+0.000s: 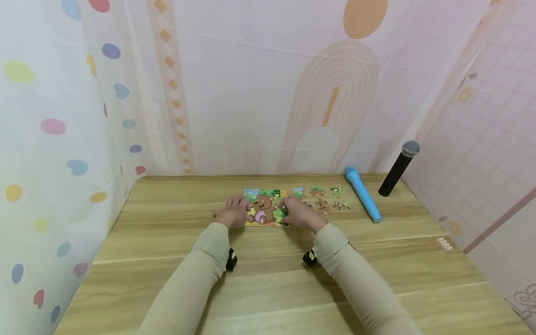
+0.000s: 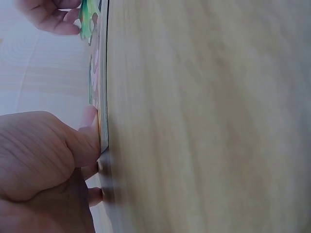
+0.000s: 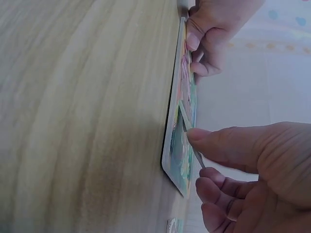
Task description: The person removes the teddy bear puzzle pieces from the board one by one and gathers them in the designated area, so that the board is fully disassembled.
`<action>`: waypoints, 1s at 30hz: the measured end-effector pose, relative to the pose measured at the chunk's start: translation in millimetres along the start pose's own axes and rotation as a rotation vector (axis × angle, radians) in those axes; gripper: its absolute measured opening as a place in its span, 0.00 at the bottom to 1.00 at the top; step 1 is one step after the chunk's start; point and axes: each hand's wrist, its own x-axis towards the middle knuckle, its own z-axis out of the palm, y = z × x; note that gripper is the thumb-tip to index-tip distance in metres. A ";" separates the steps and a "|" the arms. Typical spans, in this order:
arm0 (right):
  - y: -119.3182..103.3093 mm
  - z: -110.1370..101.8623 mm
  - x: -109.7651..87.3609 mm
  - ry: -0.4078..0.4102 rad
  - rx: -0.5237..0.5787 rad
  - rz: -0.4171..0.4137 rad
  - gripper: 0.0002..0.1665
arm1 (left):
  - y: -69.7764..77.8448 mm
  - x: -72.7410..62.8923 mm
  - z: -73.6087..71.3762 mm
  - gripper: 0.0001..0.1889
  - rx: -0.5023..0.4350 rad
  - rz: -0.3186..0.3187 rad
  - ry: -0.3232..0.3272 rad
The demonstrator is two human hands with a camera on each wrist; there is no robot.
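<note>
A bear jigsaw puzzle [image 1: 263, 209] lies in its flat board on the wooden table. My left hand [image 1: 233, 211] rests at its left end; in the left wrist view the thumb [image 2: 87, 145] presses the board's edge. At the right end, my right hand [image 1: 302, 213] pinches a thin puzzle piece [image 3: 197, 154] between thumb and fingers. That piece is tilted, its lower edge right at the puzzle's surface. Its printed face is green in the left wrist view. Loose puzzle pieces [image 1: 322, 204] lie to the right, partly hidden by the right hand.
A blue toy microphone [image 1: 363, 195] lies right of the loose pieces. Beyond it, a black microphone [image 1: 395, 174] with a silver head stands near the back right corner. A small pale pink item [image 1: 445, 244] sits at the right table edge. Patterned curtains [image 1: 243, 93] enclose the table.
</note>
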 end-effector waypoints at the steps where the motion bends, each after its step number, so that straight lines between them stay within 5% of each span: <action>1: -0.6 -0.3 -0.4 -0.001 -0.005 -0.008 0.23 | 0.4 -0.6 -0.6 0.11 0.004 0.001 0.000; 13: 0.6 3.1 -5.0 -0.045 -0.105 -0.100 0.21 | 12.5 -13.7 -3.5 0.10 0.019 0.027 0.003; 16: 2.7 5.6 -5.1 -0.047 -0.137 -0.108 0.22 | 16.7 -20.3 -4.9 0.15 -0.041 0.035 0.017; 22: 4.6 7.8 -3.8 -0.055 -0.153 -0.106 0.23 | 19.3 -28.2 -7.9 0.40 -0.201 -0.062 0.018; 30: 2.3 5.4 -4.2 -0.046 -0.146 -0.095 0.24 | 20.2 -28.0 -9.6 0.36 -0.112 -0.009 -0.005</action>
